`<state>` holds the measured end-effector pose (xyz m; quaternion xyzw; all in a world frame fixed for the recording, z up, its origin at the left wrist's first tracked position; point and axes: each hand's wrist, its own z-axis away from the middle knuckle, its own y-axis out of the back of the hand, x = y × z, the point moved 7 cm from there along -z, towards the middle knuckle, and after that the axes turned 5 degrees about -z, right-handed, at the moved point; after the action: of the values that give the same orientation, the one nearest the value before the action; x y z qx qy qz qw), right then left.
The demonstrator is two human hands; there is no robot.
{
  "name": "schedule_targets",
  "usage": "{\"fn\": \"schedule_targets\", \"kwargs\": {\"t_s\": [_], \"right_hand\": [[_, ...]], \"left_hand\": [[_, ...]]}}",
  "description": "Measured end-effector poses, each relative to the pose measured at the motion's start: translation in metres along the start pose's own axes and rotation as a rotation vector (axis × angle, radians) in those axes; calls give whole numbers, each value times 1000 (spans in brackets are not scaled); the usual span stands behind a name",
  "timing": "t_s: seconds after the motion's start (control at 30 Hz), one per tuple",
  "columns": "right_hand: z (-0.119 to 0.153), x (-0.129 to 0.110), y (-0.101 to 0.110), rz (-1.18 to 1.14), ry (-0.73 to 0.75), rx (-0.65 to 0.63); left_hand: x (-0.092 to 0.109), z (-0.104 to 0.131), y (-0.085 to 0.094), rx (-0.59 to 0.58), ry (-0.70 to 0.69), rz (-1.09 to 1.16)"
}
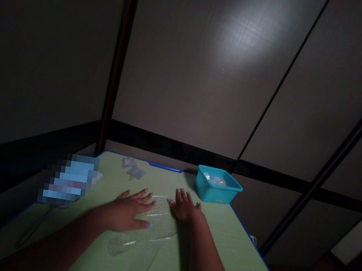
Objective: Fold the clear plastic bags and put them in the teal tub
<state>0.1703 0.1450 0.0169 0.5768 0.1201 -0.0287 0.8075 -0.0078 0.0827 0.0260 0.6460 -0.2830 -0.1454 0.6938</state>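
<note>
A clear, thin plastic glove (160,224) lies spread on the green tabletop, its rounded lobes pointing toward me. My left hand (130,212) rests at its left side, palm down with the fingers spread, and the fingertips reach onto the film. At the upper right part of the glove is my right hand (185,206), also palm down with fingers apart; its thumb touches the film's edge. Neither hand grips anything.
A turquoise plastic basket (216,192) holding clear plastic stands at the table's (236,263) far right. Crumpled translucent plastic (133,168) lies at the back left. A pixelated blue item (71,180) with a strap sits at the left edge. Dark panels (188,86) rise behind.
</note>
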Motion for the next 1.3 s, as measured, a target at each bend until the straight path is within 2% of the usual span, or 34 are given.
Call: {"fn": "schedule_targets", "kwargs": {"t_s": [0.23,0.43,0.63,0.7,0.77,0.83,0.93,1.0,1.1,1.23,1.3], "right_hand": [[-3,2,-1,-9,5,13],[-8,3,-4,-15,-2,23],[-5,0,2,-54,-4,60],[5,-8,16,-87,44,135],[25,-25,34,-147,192,250],[54,-43,50,-206,354,355],[110,-60,58,-290,536,435],[146,-64,49,-329,637,414],[184,-64,18,-344,748,209],[195,-59,-22,-333,791,-15],[188,-59,-34,-326,796,-51]], "left_hand": [[6,2,32,259,-33,-53],[6,1,24,195,-90,-52],[4,2,40,332,-39,-109],[6,2,40,337,-48,-123],[6,2,38,324,-59,-137],[4,2,36,317,-47,-150],[-1,2,36,320,-19,-165],[-2,2,35,316,-20,-171],[0,2,33,309,-34,-166],[2,2,32,314,-49,-136],[2,2,32,316,-52,-120]]}}
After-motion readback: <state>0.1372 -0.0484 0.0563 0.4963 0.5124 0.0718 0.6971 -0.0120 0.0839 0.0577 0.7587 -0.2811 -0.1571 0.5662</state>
